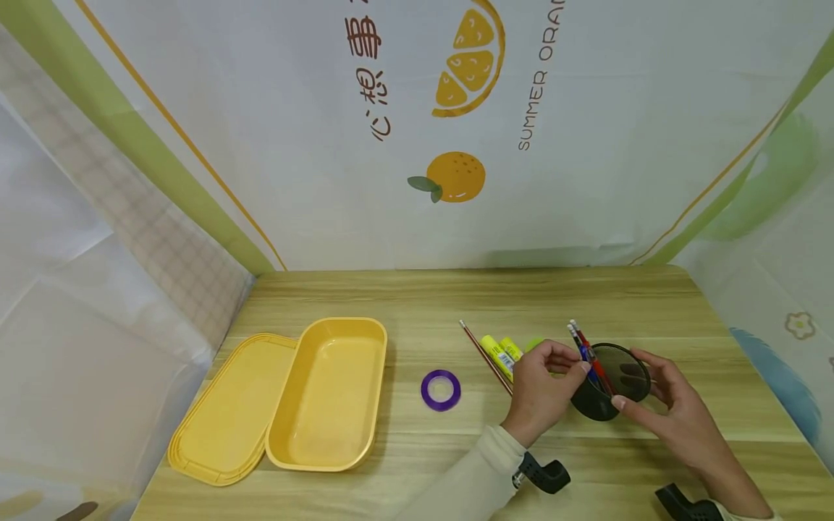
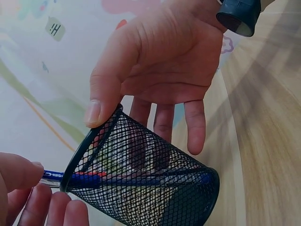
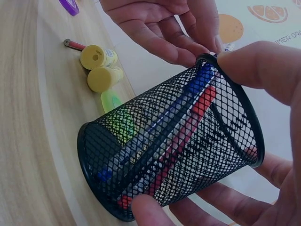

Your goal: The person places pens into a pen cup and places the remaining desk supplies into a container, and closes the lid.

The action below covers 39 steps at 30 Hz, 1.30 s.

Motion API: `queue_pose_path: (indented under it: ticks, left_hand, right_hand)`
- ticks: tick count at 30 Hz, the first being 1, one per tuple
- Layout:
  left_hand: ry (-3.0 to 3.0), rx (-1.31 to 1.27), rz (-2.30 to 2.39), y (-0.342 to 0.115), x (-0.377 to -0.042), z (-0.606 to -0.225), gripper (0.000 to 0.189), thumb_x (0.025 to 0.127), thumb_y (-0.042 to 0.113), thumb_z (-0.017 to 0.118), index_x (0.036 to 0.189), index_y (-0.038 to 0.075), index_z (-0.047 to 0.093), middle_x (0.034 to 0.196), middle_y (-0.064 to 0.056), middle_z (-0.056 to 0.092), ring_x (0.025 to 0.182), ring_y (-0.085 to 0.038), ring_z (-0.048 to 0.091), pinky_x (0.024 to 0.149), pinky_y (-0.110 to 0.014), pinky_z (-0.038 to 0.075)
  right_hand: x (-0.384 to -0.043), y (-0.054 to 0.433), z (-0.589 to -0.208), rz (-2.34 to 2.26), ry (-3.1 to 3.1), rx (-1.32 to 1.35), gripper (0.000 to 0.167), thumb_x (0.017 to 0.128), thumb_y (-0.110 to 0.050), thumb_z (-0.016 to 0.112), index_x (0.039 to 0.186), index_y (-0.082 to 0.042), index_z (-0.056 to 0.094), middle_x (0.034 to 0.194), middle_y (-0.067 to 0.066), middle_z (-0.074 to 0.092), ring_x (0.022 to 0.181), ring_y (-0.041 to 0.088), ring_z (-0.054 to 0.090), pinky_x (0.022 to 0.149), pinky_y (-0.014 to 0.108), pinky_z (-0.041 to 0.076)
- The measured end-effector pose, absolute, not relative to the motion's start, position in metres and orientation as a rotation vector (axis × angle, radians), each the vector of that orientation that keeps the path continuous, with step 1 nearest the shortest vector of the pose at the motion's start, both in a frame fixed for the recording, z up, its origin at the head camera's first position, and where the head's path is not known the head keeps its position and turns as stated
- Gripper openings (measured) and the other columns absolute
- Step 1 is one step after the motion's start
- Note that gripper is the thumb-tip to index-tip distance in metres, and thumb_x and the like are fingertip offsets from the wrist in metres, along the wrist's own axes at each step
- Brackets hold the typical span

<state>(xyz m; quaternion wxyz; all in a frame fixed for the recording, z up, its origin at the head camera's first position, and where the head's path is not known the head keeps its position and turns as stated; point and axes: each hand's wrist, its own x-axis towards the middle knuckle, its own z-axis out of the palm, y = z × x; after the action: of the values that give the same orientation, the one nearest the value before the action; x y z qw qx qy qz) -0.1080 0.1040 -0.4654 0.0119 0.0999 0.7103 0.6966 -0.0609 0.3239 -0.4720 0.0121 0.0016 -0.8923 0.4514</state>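
Observation:
A black mesh pen holder (image 1: 594, 409) is tilted between the two hands at the right of the table. My right hand (image 1: 680, 420) grips it with thumb and fingers around the rim. At the mouth, my left hand (image 1: 542, 391) pinches a blue pen (image 2: 89, 180) between thumb and fingers, most of its length inside the mesh. A red pen (image 3: 204, 101) lies beside it in the holder. White-ended pencils (image 1: 573, 329) stick out past the rim in the head view.
Left of the hands lie yellow glue sticks (image 1: 497, 353), a brown pencil (image 1: 482, 351) and a purple tape roll (image 1: 425, 391). A bright green item (image 3: 110, 101) lies by the glue sticks. Farther left, a yellow box (image 1: 326, 405) overlaps its yellow lid (image 1: 221, 412).

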Motion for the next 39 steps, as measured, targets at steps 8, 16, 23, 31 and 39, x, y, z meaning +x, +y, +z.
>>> queue_pose_path:
  ticks: [8, 16, 23, 31, 39]
  left_hand:
    - [2.203, 0.322, 2.203, 0.098, -0.109, -0.463, 0.01, 0.095, 0.021, 0.08, 0.103, 0.018, 0.074, 0.098, 0.01, 0.074, 0.086, 0.004, 0.066, 0.082, -0.017, 0.056]
    - [2.226, 0.302, 2.24, 0.089, -0.113, -0.461, 0.017, 0.094, 0.017, 0.08, 0.108, 0.009, 0.074, 0.1, 0.002, 0.077, 0.086, 0.003, 0.067, 0.083, -0.018, 0.056]
    - [2.224, 0.232, 2.275, 0.082, -0.116, -0.462, 0.019, 0.092, 0.017, 0.082, 0.107, 0.011, 0.074, 0.099, 0.004, 0.076, 0.087, -0.003, 0.071, 0.08, -0.019, 0.057]
    - [2.218, 0.094, 2.298, 0.069, -0.119, -0.462, 0.022, 0.09, 0.015, 0.083, 0.109, 0.017, 0.073, 0.107, -0.003, 0.075, 0.09, -0.003, 0.071, 0.081, -0.019, 0.058]
    - [2.262, -0.045, 2.28, 0.053, -0.126, -0.469, 0.03, 0.089, 0.017, 0.084, 0.116, 0.017, 0.071, 0.109, -0.002, 0.073, 0.09, -0.006, 0.071, 0.078, -0.021, 0.058]
  right_hand:
    - [-0.061, 0.324, -0.472, 1.423, -2.785, -0.007, 0.082, 0.1, -0.023, 0.076, 0.166, -0.017, 0.03, 0.136, 0.005, 0.057, 0.111, -0.016, 0.048, 0.079, 0.013, 0.049]
    - [-0.061, 0.324, -0.473, 1.427, -2.773, 0.015, 0.082, 0.099, -0.022, 0.077, 0.166, -0.017, 0.03, 0.132, -0.004, 0.058, 0.111, -0.016, 0.05, 0.078, 0.016, 0.051]
    - [-0.062, 0.323, -0.473, 1.423, -2.785, 0.004, 0.082, 0.099, -0.023, 0.077, 0.166, -0.017, 0.03, 0.133, -0.001, 0.058, 0.111, -0.017, 0.048, 0.078, 0.016, 0.05]
    - [-0.06, 0.325, -0.474, 1.405, -2.828, -0.036, 0.083, 0.1, -0.028, 0.076, 0.168, -0.022, 0.028, 0.142, 0.007, 0.055, 0.114, -0.017, 0.043, 0.078, 0.016, 0.049]
    - [-0.061, 0.327, -0.474, 1.411, -2.824, -0.028, 0.083, 0.1, -0.027, 0.076, 0.167, -0.021, 0.028, 0.144, 0.007, 0.055, 0.115, -0.017, 0.043, 0.079, 0.014, 0.048]
